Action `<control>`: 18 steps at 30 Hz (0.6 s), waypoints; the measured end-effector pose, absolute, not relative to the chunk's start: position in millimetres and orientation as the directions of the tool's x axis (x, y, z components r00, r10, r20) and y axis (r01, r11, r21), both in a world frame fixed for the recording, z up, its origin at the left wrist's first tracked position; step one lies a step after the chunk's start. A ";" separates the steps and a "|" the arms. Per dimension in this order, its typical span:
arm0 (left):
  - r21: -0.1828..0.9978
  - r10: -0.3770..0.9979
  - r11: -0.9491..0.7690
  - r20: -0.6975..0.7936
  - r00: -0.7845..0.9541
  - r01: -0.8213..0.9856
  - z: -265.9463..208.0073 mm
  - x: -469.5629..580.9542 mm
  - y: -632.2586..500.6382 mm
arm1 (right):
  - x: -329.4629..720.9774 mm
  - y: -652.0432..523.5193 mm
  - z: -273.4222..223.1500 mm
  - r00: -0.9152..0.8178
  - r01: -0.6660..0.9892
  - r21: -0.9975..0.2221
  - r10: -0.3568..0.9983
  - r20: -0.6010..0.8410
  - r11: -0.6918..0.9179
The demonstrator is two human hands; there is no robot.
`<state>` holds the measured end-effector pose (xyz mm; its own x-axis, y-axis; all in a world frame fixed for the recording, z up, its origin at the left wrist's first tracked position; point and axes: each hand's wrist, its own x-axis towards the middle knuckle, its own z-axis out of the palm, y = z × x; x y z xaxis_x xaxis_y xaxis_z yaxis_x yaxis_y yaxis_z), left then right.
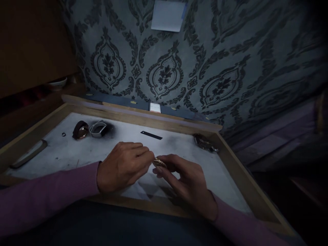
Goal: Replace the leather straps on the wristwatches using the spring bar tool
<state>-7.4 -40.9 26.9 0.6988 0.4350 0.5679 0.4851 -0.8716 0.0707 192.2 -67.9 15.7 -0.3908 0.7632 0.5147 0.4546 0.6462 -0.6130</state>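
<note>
Over the shallow tray, a small gold-coloured metal band (160, 162) with a beaded-looking surface shows between my hands; it may be part of a bracelet or watch strap. My right hand (187, 177) pinches it between thumb and fingers. My left hand (125, 167) is closed, knuckles up, and its thumb and forefinger meet the band's left end. What lies inside the left fist is hidden. Beyond my hands, a dark flat blade-like strip (151, 135) lies on the tray's white floor.
The wood-rimmed tray (238, 174) also holds a brown-strapped watch (81, 130), a grey-banded watch (98, 129), a dark metal-look watch (205, 143), a small black ring piece (64, 134) and a curved strip (29, 154). Behind it hangs patterned fabric (164, 73). The light is dim.
</note>
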 end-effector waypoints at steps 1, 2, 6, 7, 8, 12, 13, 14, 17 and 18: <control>0.079 0.442 -0.869 0.567 0.695 0.489 26.9 -7.3 -41.1 | 192.3 -67.7 16.0 -0.393 0.465 -0.597 0.757 0.521 0.653; 0.085 0.448 -0.866 0.567 0.691 0.492 26.9 -7.2 -41.3 | 192.3 -67.5 16.4 -0.396 0.473 -0.583 0.750 0.529 0.661; 0.032 0.424 -0.863 0.588 0.689 0.503 26.2 -6.7 -41.6 | 192.2 -67.5 18.7 -0.409 0.465 -0.530 0.704 0.581 0.709; 0.002 0.406 -0.862 0.600 0.689 0.506 26.0 -6.5 -41.7 | 192.2 -67.7 19.3 -0.412 0.461 -0.515 0.688 0.598 0.723; -0.027 0.386 -0.862 0.613 0.689 0.507 25.9 -6.2 -41.8 | 192.3 -68.1 19.8 -0.413 0.460 -0.499 0.674 0.612 0.735; -0.078 0.327 -0.870 0.648 0.688 0.487 25.2 -5.5 -42.9 | 193.2 -69.9 21.8 -0.415 0.467 -0.436 0.626 0.660 0.769; -0.078 0.317 -0.874 0.656 0.685 0.480 24.9 -5.5 -43.3 | 193.4 -70.5 22.2 -0.413 0.471 -0.423 0.618 0.669 0.774; -0.074 0.311 -0.878 0.662 0.682 0.473 24.6 -5.4 -43.5 | 193.7 -71.0 22.5 -0.412 0.475 -0.411 0.609 0.678 0.778; -0.056 0.306 -0.884 0.682 0.665 0.464 23.8 -5.1 -43.9 | 194.8 -71.9 22.9 -0.410 0.492 -0.380 0.594 0.692 0.783; -0.048 0.305 -0.886 0.687 0.659 0.461 23.7 -4.8 -44.0 | 195.2 -72.0 22.9 -0.414 0.496 -0.367 0.586 0.697 0.787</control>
